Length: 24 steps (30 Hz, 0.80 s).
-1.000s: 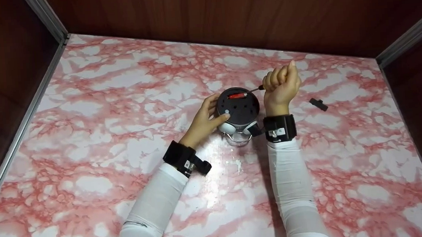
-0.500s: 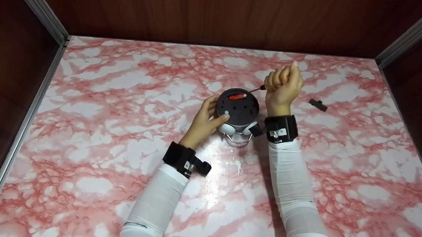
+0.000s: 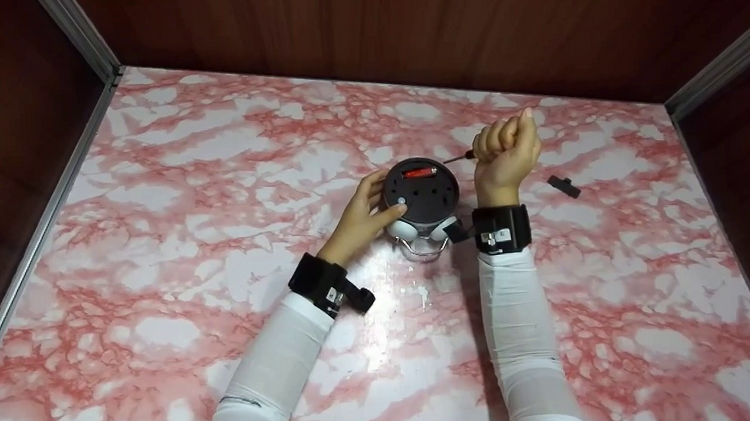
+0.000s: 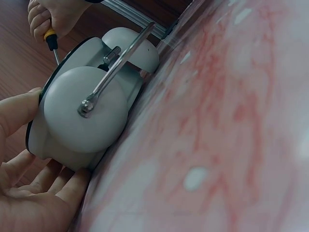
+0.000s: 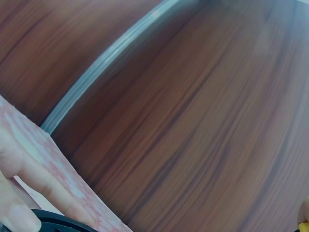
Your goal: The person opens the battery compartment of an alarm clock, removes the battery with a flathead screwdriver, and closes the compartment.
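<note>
gripping round white/black twin-bell clock [image 3: 425,205] w/ l hand [image 3: 366,219], r hand [image 3: 504,155] clutching yellow/black-handled screwdriver [image 4: 51,40] just beside; prob. prying red cylindrical batt. [image 3: 418,173], next likely needing careful aim

Slim metal-shafted screwdriver with black-and-yellow handle [image 3: 469,155]: tip withdrawn from the silver end of the red cylindrical battery [image 3: 417,173] to just beside the rim of the white, black-backed, twin-bell alarm clock [image 3: 424,208]. My right hand [image 3: 505,155]: shifted slightly rightward with it.

Clock [image 3: 424,202]: face hidden; screwdriver [image 4: 50,40] handle mostly covered by right hand [image 3: 505,155].
</note>
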Motion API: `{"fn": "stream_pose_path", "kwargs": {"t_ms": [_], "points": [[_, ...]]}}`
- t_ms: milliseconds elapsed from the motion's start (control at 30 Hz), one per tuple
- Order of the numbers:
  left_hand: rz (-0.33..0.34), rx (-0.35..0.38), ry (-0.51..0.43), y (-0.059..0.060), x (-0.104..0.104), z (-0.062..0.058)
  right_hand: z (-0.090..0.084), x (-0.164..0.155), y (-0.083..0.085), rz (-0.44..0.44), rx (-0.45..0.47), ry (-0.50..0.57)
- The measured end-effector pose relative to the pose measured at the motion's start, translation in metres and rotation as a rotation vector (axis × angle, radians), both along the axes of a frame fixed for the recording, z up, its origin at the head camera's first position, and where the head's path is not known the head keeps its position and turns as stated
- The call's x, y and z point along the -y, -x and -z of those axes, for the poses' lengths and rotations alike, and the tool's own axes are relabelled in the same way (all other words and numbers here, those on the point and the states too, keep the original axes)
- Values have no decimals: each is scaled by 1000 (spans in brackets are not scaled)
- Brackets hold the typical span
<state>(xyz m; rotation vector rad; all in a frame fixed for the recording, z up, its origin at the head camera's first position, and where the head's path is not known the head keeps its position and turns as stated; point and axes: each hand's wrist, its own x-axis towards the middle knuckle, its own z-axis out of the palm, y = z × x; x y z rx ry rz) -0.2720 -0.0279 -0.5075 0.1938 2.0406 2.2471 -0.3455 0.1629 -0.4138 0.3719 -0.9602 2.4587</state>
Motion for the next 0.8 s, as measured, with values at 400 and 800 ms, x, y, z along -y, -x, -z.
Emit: {"fn": "stream_pose_path", "kwargs": {"t_ms": [400, 800], "points": [[3, 9, -13, 1, 0, -1, -3, -1, 0, 37, -10, -26], [11, -30, -1, 0, 1, 1, -8, -6, -3, 88, -76, -63]]}}
